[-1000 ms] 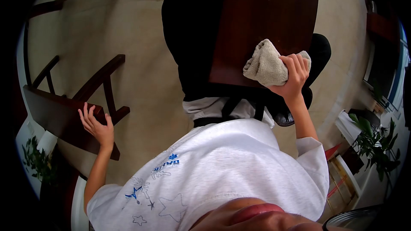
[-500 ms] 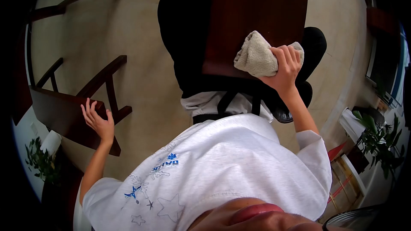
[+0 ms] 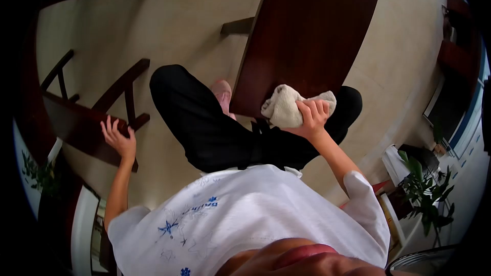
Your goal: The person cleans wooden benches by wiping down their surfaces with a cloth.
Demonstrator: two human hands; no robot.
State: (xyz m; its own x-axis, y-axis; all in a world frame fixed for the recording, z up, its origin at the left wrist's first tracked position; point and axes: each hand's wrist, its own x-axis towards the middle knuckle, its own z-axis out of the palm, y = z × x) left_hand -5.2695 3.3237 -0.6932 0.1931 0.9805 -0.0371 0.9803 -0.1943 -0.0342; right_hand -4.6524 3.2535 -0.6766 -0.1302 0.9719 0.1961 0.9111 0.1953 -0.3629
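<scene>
My right hand [image 3: 313, 118] is closed around a folded beige towel [image 3: 285, 107]. The towel is at the near end of a long, dark wooden bench-like surface [image 3: 312, 30], between my knees; whether it presses on the wood cannot be told. Off to the left, my left hand [image 3: 120, 140] has its fingers spread over the edge of another dark wooden piece of furniture [image 3: 76, 122]. Nothing is held in that hand.
My black-trousered legs [image 3: 204, 128] straddle the near end of the bench. One foot in a pink shoe [image 3: 222, 91] shows beside it. Dark wooden legs [image 3: 123, 87] stand at left. A leafy plant [image 3: 429, 189] is at right, with a dark screen [image 3: 447, 99] beyond.
In view, the towel and my right hand sit lower and slightly left. More of the bench shows, my knees are bent wider, and the pink shoe has appeared. My left hand stays at the furniture edge.
</scene>
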